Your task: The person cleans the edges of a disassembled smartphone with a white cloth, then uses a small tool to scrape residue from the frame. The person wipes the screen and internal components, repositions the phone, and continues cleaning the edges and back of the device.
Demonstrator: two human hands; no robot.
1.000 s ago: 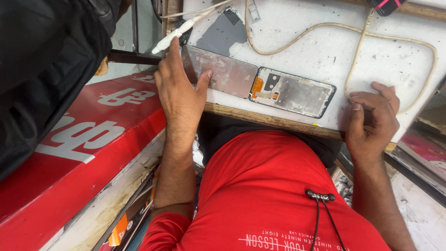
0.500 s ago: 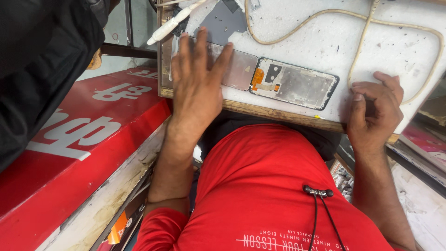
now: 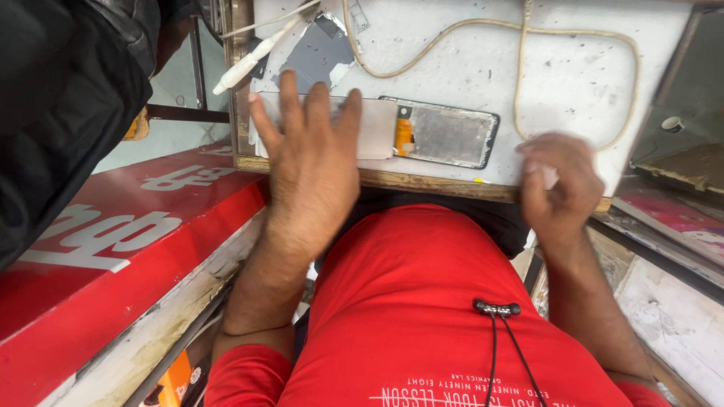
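Note:
A disassembled phone screen assembly [image 3: 445, 134] lies flat near the front edge of a scuffed white work board [image 3: 573, 83], with a grey panel part [image 3: 375, 128] joined to it on the left by an orange flex strip. My left hand [image 3: 313, 162] rests flat over that panel's left end, fingers spread. At the board's front right edge, my right hand [image 3: 559, 185] is curled around something small and white; what it is cannot be made out.
A cream cable [image 3: 520, 45] loops across the board. A grey plate [image 3: 317, 54] and a white pen-like tool [image 3: 245, 64] lie at the back left. A red sign board [image 3: 113, 249] runs along my left, a dark garment [image 3: 60, 113] above it.
My left hand has slid from the board's left edge onto the grey panel. My right hand has moved a little toward the board's front edge and looks blurred.

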